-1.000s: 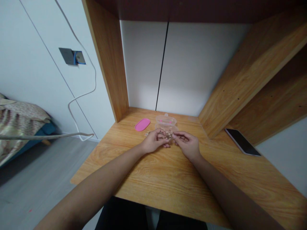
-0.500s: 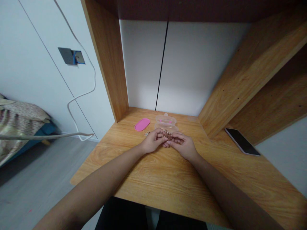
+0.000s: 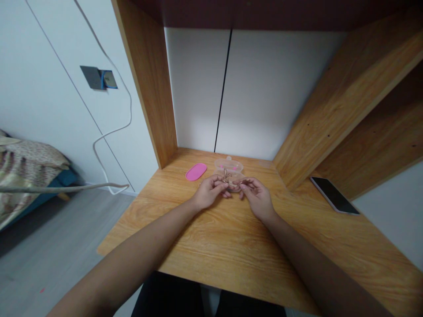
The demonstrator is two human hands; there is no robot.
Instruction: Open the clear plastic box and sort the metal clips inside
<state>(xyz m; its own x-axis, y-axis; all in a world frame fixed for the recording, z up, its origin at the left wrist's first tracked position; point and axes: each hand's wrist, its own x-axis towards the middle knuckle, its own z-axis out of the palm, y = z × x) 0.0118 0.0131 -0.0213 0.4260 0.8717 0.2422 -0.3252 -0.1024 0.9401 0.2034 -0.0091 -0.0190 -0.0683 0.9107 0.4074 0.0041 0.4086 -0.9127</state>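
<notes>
My left hand (image 3: 209, 193) and my right hand (image 3: 257, 195) meet over the wooden desk (image 3: 231, 246), a little apart. Both pinch small gold-coloured metal clips (image 3: 228, 178); the left hand's fingers lift one loop upward, the right hand's fingertips hold another thin piece. Just behind the hands stands a small clear plastic box (image 3: 229, 168) with something pink inside. Its pink oval lid (image 3: 196, 171) lies flat to the left of the box. The clips are too small to make out in detail.
A black phone (image 3: 334, 195) lies on the desk's right side, under a slanted wooden shelf (image 3: 343, 101). A wooden side panel (image 3: 148, 83) walls the left. A white cable (image 3: 109, 132) hangs from a wall socket (image 3: 98, 78); a bed (image 3: 26, 167) stands far left.
My hands were pressed together around the clips half a second ago; now they have drawn apart and moved slightly toward the clear box, each keeping a piece.
</notes>
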